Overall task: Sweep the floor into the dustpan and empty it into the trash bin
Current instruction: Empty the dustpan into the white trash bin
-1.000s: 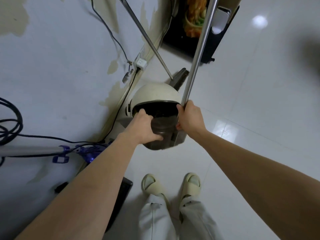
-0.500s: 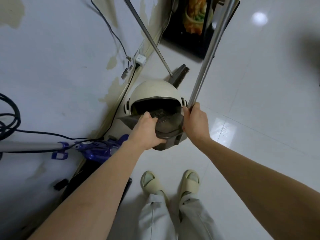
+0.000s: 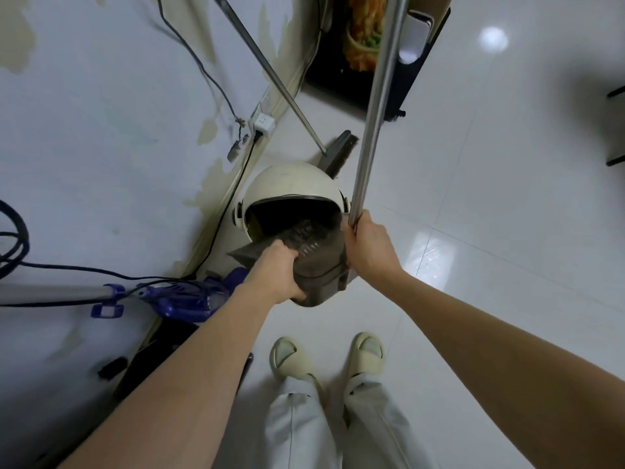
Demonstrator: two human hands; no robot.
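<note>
Grey plastic dustpan (image 3: 316, 262) tipped mouth-first into opening of cream dome-lidded trash bin (image 3: 291, 191) by wall. We grip pan's rear edge with left hand (image 3: 275, 275); right hand (image 3: 370, 247) clenched round dustpan's metal handle (image 3: 375, 96). Step, as we judge it: emptying. Next: tilt steeper, shake debris loose, withdraw without snagging lid. Broom (image 3: 338, 154) leans behind bin. Purple vacuum (image 3: 182, 297) lies left.

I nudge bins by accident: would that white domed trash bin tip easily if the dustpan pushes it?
Possibly: the trash bin looks like light plastic. It stands near the wall, which may brace it. The dustpan tilts into its opening.
</note>
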